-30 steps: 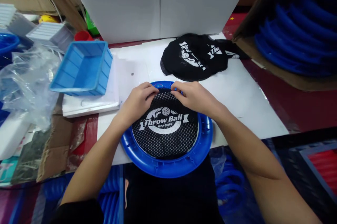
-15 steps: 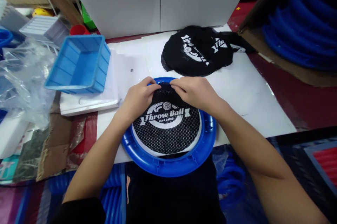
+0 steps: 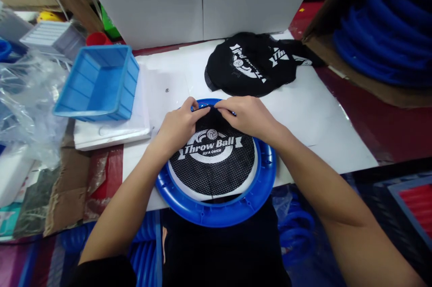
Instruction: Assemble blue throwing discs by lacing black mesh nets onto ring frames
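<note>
In front of me a blue plastic ring (image 3: 216,214) lies flat, its near edge jutting past the table edge. Inside it rests a round black mesh net (image 3: 212,174) printed "Throw Ball". My left hand (image 3: 180,123) pinches the net's far edge between thumb and fingers at the ring's far rim. Close beside it, my right hand (image 3: 248,116) pinches the same edge, the fingertips of both hands almost meeting. The part of the rim under my fingers is hidden. Beyond the ring sits a pile of black printed nets (image 3: 249,64).
A light blue bin (image 3: 97,84) stands on a white slab at the left, beside clear plastic bags (image 3: 32,102). A white carton (image 3: 168,8) walls off the back. Stacked blue rings (image 3: 381,39) fill a cardboard box at the right. A small metal piece (image 3: 167,90) lies on the white sheet.
My right fingertips have shifted slightly left, closer to the left ones, and the net's far edge is drawn a little toward the rim. The view has tilted slightly.
</note>
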Tool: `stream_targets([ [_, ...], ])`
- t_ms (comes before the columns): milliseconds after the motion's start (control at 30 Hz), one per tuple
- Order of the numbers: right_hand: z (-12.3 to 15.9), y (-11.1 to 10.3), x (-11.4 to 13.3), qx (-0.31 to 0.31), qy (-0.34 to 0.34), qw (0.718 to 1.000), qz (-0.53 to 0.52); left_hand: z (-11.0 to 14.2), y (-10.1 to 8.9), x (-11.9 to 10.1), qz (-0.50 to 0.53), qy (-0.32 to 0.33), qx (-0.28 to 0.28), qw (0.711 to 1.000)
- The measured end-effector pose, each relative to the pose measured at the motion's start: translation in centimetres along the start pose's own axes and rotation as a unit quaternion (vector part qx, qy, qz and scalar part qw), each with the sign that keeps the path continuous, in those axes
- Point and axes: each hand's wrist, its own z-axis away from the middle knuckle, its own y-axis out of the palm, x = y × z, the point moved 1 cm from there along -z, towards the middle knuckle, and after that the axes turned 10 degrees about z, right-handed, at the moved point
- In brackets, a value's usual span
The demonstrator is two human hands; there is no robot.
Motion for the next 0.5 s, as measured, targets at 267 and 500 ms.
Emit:
stream_targets([
  [267, -0.01, 0.12, -0.18, 0.003, -0.008, 1.000, 0.013, -0.07, 0.17, -0.11, 0.001, -0.017, 0.005, 1.000],
  [500, 0.09, -0.19, 0.40, 0.033, -0.002, 0.997, 0.077, -0.22, -0.02, -0.55, -0.023, -0.012, 0.023, 0.999],
])
